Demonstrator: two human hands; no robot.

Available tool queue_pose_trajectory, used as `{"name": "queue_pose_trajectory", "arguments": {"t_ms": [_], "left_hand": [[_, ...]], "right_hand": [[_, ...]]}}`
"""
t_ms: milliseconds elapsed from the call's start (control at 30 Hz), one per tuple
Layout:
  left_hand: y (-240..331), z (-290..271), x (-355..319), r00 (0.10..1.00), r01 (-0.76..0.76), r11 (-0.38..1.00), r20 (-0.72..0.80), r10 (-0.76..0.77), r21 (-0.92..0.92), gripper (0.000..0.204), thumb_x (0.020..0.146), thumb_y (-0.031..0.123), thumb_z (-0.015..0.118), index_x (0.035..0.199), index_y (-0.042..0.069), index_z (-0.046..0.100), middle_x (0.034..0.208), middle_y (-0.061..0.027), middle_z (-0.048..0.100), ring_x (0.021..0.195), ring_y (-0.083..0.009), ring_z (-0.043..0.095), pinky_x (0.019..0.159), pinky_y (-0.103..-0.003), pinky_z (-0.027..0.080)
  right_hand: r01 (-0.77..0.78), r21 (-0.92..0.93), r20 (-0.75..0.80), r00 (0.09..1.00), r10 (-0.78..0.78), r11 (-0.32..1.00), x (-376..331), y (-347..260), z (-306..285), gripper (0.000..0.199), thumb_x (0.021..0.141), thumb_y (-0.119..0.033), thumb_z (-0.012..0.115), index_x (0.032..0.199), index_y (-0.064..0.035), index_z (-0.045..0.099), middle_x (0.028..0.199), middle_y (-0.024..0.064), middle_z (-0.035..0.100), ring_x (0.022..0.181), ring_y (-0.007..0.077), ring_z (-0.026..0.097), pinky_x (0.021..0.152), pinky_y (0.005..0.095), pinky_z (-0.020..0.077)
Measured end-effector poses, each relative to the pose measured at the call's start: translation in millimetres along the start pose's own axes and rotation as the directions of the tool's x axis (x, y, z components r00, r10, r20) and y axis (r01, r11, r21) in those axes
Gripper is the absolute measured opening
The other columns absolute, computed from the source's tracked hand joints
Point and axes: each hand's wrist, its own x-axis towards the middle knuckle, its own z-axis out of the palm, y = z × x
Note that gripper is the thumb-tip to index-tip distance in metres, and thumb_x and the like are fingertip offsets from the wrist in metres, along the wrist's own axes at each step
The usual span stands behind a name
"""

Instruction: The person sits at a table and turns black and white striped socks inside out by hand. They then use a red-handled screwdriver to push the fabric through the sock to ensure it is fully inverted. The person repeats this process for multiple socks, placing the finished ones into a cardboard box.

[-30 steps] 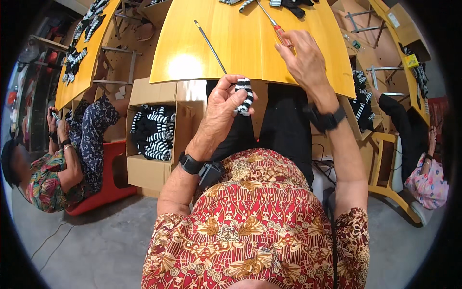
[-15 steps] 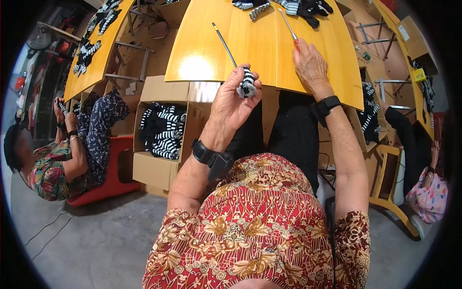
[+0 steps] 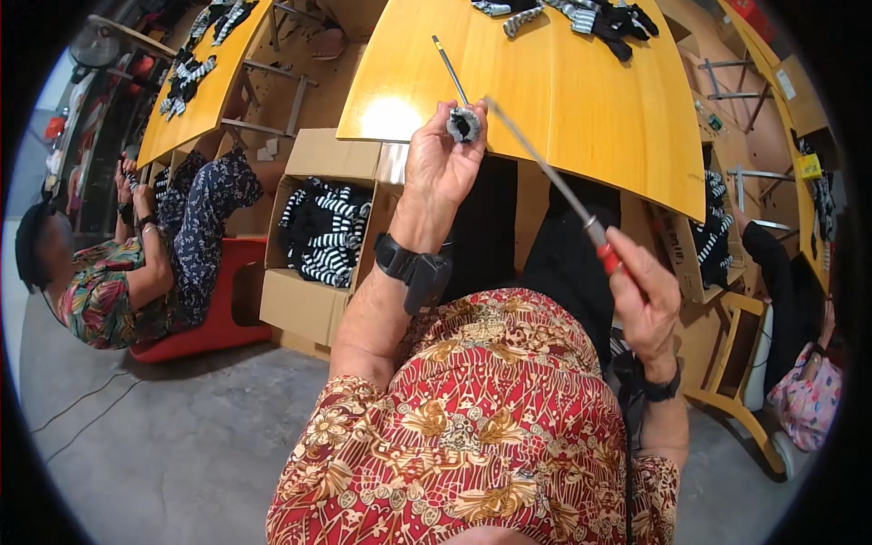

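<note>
My left hand (image 3: 436, 173) is closed around a rolled black, white and grey knit piece (image 3: 464, 115), whose round open end faces me. A thin dark rod (image 3: 451, 73) with a yellow tip sticks out beyond that hand over the table; its near end is hidden. My right hand (image 3: 649, 300) grips the red handle of a screwdriver (image 3: 556, 180) with a long metal shaft. The shaft slants up and left, and its tip is close to the right of the knit piece, apparently apart from it.
Several striped knit pieces (image 3: 599, 20) lie at the far edge of the yellow table (image 3: 545, 100). A cardboard box (image 3: 304, 304) of striped knits stands at left, another box (image 3: 698, 259) at right. One person (image 3: 118, 291) sits at left, another (image 3: 799, 386) at right.
My right hand has drawn back from the table toward my body, bringing the screwdriver. The knit piece has tipped so its open end shows more fully.
</note>
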Motion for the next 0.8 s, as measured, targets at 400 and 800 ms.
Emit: {"name": "queue_pose_trajectory", "arguments": {"t_ms": [400, 800], "left_hand": [[-19.9, 14.9, -9.9, 0.996, -0.077, 0.986, 0.065, 0.068, 0.149, 0.02, 0.093, 0.007, 0.056, 0.11, -0.002, 0.052, 0.101, -0.0166, 0.058, 0.1, -0.0294, 0.059, 0.083, -0.037, 0.056], [-21.4, 31.1, -4.9, 0.969, 0.003, 0.996, 0.244, -0.025, 0.091, 0.015, 0.095, 0.011, 0.054, 0.107, 0.001, 0.053, 0.096, -0.0115, 0.057, 0.086, -0.0208, 0.059, 0.067, -0.03, 0.05]], "right_hand": [[0.022, 0.013, -0.014, 1.0, -0.022, 1.0, -13.8, 4.7, 27.6, 0.041, 0.082, 0.001, 0.057, 0.123, -0.0002, 0.058, 0.077, 0.0116, 0.058, 0.06, 0.0207, 0.054, 0.056, 0.0307, 0.0446], [-0.545, 0.61, 0.386, 0.838, 0.385, 0.575, -0.8, 7.1, 29.9, 0.042, 0.09, -0.01, 0.058, 0.13, 0.0027, 0.048, 0.085, 0.0034, 0.055, 0.064, 0.0039, 0.051, 0.053, 0.019, 0.0425]]}}
